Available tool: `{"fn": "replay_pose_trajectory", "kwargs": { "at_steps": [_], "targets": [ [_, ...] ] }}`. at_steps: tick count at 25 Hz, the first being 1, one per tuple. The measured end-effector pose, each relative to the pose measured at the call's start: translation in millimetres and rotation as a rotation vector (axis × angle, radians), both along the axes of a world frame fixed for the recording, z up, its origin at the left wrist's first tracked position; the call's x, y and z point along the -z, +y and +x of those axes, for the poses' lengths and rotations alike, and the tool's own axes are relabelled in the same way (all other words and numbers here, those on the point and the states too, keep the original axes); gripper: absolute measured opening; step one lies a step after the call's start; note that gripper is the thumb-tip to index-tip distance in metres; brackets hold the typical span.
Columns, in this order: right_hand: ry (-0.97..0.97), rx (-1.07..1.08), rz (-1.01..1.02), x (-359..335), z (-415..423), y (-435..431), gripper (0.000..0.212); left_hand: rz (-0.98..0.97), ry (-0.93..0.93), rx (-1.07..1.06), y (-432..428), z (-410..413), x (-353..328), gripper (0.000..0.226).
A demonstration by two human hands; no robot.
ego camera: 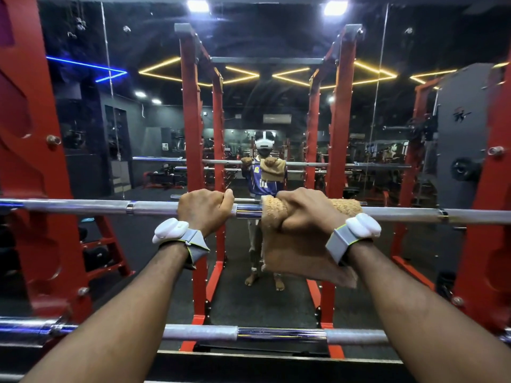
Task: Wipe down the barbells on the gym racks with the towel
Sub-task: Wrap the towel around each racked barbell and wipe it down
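Upper barbell (83,207) runs level across the middle of the frame, its chrome shaft reaching from the left edge to the right edge between the posts of the red rack (33,161). Both forearms reach up from the bottom corners of the frame to it, palms facing away and knuckles on top.

The left hand (203,210) sits just left of centre, its grip closed straight on the bare metal with the fingers curled over the top. The right hand (307,214) sits just right of centre, its grip closed round the brown towel (293,252), which is draped over the shaft. The towel covers the shaft beneath that hand and shows on both sides of it. Its loose end hangs below the wrist toward the lower centre of the frame. A short shiny stretch of shaft lies bare between the two hands.

Each wrist carries a grey strap with a white device, the left wristband (172,230) and the right wristband (359,226).

A lower barbell (276,333) crosses the bottom of the frame under both forearms. Straight ahead, a mirror (138,120) shows the same pose reflected.
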State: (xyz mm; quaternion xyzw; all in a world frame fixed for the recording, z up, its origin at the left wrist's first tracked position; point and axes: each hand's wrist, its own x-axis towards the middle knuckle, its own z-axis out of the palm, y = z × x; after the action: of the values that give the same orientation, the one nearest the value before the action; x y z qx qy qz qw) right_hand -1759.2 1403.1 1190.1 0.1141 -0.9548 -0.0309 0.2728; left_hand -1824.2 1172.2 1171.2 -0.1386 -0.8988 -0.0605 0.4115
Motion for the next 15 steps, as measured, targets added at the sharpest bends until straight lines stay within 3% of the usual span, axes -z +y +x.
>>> {"fn": "replay_pose_trajectory", "kwargs": {
  "at_steps": [4, 6, 8, 11, 15],
  "targets": [
    [-0.436, -0.015, -0.25, -25, 0, 24, 0.055, 0.005, 0.017, 0.027, -1, 2, 0, 0.057],
    [-0.628, -0.07, -0.409, -29, -12, 24, 0.046, 0.013, 0.037, 0.041, -3, 2, 1, 0.062],
    [-0.662, -0.006, -0.495, -27, -22, 11, 0.035, 0.013, 0.052, 0.043, -2, 3, 1, 0.065],
    [-0.396, 0.103, -0.296, -16, -28, -18, 0.05, -0.003, 0.057, 0.017, 1, 2, 1, 0.065],
    [0.176, 0.13, 0.024, 5, -14, -67, 0.035, 0.003, 0.044, -0.017, 3, 2, 1, 0.061]
  ]
}}
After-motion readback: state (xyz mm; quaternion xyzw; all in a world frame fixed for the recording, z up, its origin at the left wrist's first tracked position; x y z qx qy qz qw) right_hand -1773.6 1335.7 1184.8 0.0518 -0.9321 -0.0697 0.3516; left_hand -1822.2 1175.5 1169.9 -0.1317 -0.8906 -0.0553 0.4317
